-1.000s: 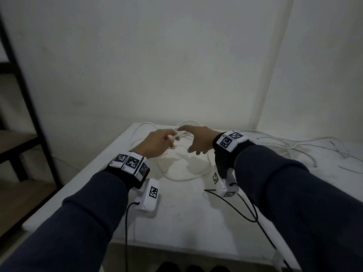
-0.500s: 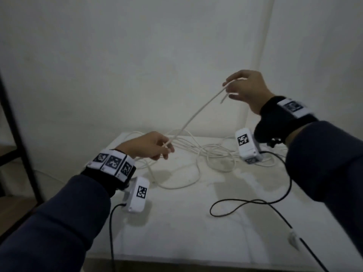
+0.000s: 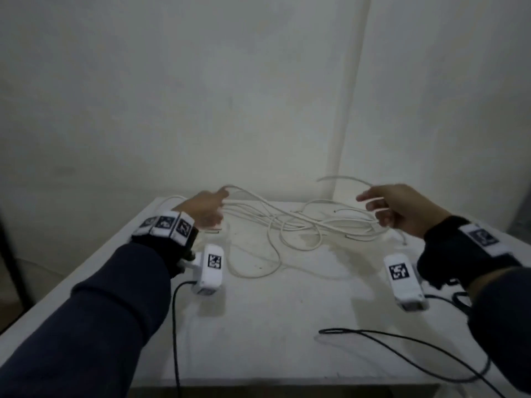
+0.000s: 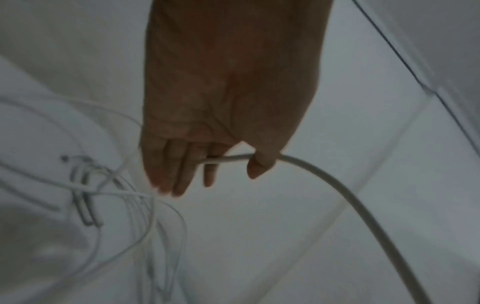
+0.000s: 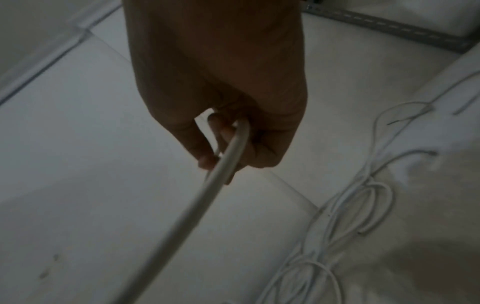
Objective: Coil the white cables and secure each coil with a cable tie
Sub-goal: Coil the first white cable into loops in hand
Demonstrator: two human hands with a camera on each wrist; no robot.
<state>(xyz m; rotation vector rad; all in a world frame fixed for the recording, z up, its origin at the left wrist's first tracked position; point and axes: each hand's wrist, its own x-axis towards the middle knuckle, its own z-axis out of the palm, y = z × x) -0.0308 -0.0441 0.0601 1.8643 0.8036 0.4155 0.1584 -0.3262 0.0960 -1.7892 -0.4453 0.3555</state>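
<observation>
Above the table (image 3: 258, 326), left hand (image 3: 205, 209) and right hand (image 3: 402, 212) pinching white cable (image 3: 287, 216), slack between grips.

Right hand (image 5: 221, 86): I'm pinching white cable (image 5: 207, 185) between thumb and fingers. Loose cables (image 5: 363, 197) lying on table (image 5: 103, 144) beside.

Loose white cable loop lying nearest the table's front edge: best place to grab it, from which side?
Take the loose loop at its front curve, from above and the front. That bend lies alone on the bare table, clear of the tangled white cables behind it. Both the left hand and right hand already pinch cable, so one must release.
</observation>
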